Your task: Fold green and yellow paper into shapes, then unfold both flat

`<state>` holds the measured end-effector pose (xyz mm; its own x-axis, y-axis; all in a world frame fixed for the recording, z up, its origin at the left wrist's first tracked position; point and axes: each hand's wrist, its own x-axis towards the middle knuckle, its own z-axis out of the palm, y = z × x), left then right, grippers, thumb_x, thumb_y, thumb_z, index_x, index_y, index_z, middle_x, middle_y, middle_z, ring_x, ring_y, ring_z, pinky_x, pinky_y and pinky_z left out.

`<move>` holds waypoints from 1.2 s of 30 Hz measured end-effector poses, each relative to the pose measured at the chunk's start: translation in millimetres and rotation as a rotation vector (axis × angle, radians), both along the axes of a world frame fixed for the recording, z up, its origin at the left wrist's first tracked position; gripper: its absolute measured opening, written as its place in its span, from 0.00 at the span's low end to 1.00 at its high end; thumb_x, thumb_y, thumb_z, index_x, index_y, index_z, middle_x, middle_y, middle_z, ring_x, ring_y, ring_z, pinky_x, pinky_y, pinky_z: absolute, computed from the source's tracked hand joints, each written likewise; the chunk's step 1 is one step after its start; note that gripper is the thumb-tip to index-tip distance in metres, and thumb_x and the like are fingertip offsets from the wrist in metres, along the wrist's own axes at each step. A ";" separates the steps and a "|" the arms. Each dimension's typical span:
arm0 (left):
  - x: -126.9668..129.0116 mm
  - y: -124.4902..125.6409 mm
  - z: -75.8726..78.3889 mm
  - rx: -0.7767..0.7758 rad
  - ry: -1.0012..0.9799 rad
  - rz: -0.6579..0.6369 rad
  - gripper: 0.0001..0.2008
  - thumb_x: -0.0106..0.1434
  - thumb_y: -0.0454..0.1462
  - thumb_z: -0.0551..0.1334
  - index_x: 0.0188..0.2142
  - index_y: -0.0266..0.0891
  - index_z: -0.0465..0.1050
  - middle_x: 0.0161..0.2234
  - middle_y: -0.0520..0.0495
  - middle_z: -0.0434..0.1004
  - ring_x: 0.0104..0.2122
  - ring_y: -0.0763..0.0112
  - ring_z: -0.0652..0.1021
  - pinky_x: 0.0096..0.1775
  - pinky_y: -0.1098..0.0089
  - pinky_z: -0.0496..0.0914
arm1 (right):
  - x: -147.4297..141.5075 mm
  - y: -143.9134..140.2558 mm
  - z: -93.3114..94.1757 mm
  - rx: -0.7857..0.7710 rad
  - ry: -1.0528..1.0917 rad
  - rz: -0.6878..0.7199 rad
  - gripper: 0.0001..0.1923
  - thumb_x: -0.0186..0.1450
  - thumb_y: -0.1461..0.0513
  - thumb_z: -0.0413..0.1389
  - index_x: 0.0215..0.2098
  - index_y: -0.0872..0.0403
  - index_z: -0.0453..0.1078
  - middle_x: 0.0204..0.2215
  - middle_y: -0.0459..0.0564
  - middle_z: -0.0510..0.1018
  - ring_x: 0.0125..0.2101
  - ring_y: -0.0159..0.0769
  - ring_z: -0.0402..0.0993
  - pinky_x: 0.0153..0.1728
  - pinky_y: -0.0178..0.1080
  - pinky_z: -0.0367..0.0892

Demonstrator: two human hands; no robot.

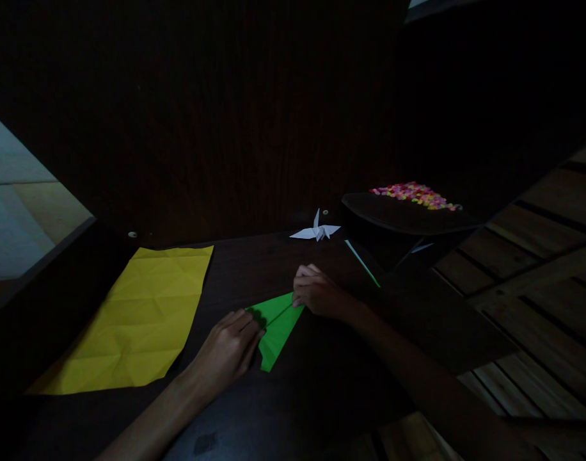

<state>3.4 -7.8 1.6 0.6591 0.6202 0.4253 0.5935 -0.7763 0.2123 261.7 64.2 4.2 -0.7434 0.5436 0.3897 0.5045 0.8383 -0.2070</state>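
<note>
A folded sheet of bright green paper (pixel 279 333) lies on the dark wooden surface, with a crease running through its middle. My left hand (pixel 236 338) is closed on its left edge, fingers bent and pressed to the paper. At the upper right corner, my right hand (pixel 316 293) pinches the paper between thumb and fingers. The fingertips of both hands are partly hidden. Beyond my right hand sits a white folded paper crane (pixel 316 231). To the left lies a large creased yellow sheet of paper (pixel 149 314).
A thin pale green-and-white strip (pixel 363 262) lies right of the crane. Many small pink, red and yellow pieces (pixel 418 194) are heaped on a raised dark corner shelf (pixel 393 214). A dark upright panel (pixel 201 128) closes the back. Slatted wood (pixel 537 262) shows at the right.
</note>
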 end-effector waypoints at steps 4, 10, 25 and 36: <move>-1.2 -0.1 2.4 0.017 0.013 -0.011 0.11 0.68 0.30 0.52 0.31 0.39 0.68 0.28 0.47 0.72 0.28 0.64 0.72 0.32 0.64 0.69 | 11.6 7.5 -0.9 -0.009 0.027 -0.018 0.08 0.62 0.66 0.64 0.25 0.54 0.74 0.27 0.45 0.75 0.36 0.37 0.64 0.39 0.40 0.54; -5.1 1.8 4.8 0.031 0.025 0.004 0.10 0.67 0.30 0.53 0.29 0.39 0.67 0.27 0.47 0.71 0.26 0.65 0.71 0.31 0.64 0.68 | 30.1 17.3 -2.2 0.031 0.018 -0.073 0.08 0.65 0.67 0.60 0.27 0.55 0.74 0.28 0.48 0.75 0.36 0.39 0.63 0.38 0.41 0.54; -8.4 4.2 2.2 0.023 0.055 0.066 0.10 0.69 0.33 0.53 0.33 0.37 0.72 0.31 0.44 0.74 0.32 0.62 0.75 0.36 0.61 0.72 | 25.7 11.4 -6.3 -0.005 0.066 -0.044 0.08 0.65 0.69 0.59 0.28 0.54 0.74 0.27 0.47 0.74 0.36 0.39 0.63 0.38 0.41 0.56; -12.4 4.9 -0.2 -0.017 0.047 0.047 0.11 0.69 0.31 0.53 0.32 0.37 0.70 0.29 0.45 0.72 0.30 0.62 0.73 0.32 0.64 0.69 | 28.9 15.5 -8.4 -0.054 0.120 -0.025 0.10 0.66 0.70 0.56 0.29 0.54 0.73 0.27 0.48 0.74 0.35 0.39 0.64 0.38 0.42 0.60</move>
